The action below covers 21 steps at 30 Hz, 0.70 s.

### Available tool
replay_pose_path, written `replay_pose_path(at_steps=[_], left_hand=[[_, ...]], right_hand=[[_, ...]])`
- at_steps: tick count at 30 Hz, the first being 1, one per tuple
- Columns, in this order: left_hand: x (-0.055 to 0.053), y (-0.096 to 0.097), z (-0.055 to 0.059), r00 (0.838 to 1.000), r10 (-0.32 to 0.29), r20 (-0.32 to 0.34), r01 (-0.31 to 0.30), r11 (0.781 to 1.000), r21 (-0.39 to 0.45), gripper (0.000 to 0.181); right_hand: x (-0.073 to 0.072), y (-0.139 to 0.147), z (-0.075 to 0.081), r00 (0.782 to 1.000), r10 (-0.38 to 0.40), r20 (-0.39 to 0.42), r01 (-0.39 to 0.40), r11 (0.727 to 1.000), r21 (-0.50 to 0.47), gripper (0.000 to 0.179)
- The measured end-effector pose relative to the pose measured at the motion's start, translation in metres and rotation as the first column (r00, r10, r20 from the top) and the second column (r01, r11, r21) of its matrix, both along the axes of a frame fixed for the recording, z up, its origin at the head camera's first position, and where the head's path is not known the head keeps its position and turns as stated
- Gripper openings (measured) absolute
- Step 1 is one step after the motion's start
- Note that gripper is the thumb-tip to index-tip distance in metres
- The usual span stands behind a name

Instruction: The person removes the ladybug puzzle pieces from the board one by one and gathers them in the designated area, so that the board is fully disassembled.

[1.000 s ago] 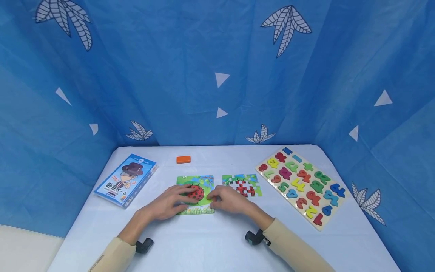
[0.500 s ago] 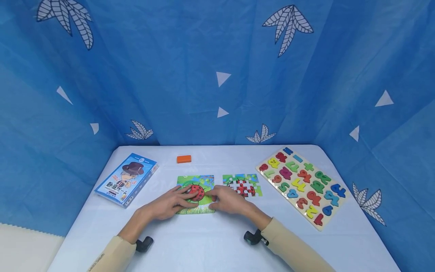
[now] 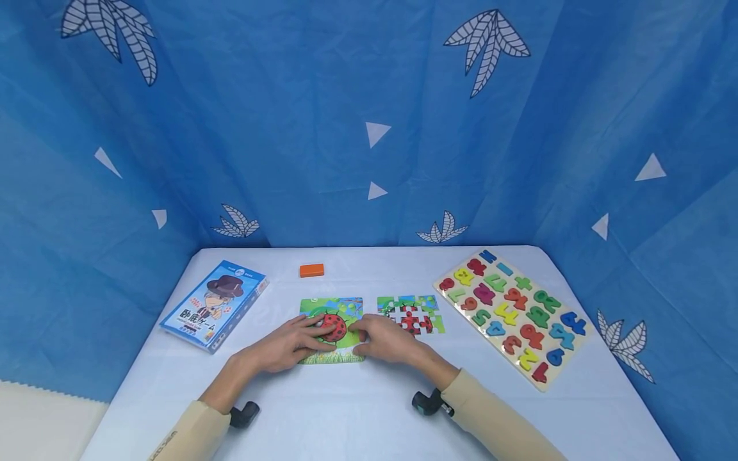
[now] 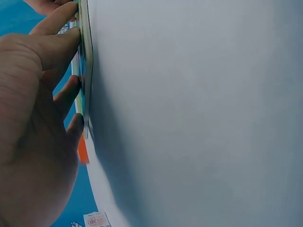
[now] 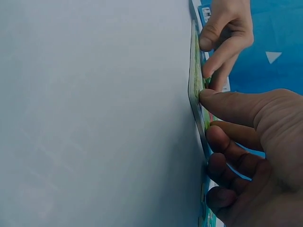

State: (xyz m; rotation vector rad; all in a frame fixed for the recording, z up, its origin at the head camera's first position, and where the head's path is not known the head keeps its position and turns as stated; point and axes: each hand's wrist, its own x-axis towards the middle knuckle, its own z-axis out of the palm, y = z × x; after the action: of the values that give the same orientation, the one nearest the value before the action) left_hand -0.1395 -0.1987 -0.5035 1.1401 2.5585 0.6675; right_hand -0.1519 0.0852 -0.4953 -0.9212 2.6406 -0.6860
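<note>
A ladybug jigsaw puzzle [image 3: 340,356] in a flat square board lies at the middle of the table. My left hand [image 3: 282,344] rests on its left part with fingers spread over the ladybug picture. From the right, my right hand [image 3: 386,339] touches the puzzle with thumb and index finger. In the right wrist view those two fingertips press its face a little apart, the other fingers bent. Seen edge-on in the left wrist view, the board [image 4: 88,66] has several left fingertips on it. Just beyond my right hand lie ladybug puzzle pieces [image 3: 425,304], partly hidden by it.
A blue game box [image 3: 214,306] stands at the left. An orange block [image 3: 312,270] lies behind the puzzle. At the right is a wooden number board [image 3: 521,360] with colourful numerals. Blue curtain [image 3: 323,128] surrounds the white table [image 3: 323,416].
My left fingers have shifted slightly on the puzzle, uncovering more of the ladybug. My right fingertips have moved a little on its right part. The surrounding objects stay put.
</note>
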Motion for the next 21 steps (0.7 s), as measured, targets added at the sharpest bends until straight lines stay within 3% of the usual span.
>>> replay_pose_path(at_steps=[21], left_hand=[[-0.0010, -0.0017, -0.0011, 0.999, 0.007, 0.032, -0.008, 1.000, 0.018, 0.041]], right_hand=[[-0.0021, -0.0015, -0.0006, 1.000, -0.015, 0.003, 0.016, 0.999, -0.032, 0.041]])
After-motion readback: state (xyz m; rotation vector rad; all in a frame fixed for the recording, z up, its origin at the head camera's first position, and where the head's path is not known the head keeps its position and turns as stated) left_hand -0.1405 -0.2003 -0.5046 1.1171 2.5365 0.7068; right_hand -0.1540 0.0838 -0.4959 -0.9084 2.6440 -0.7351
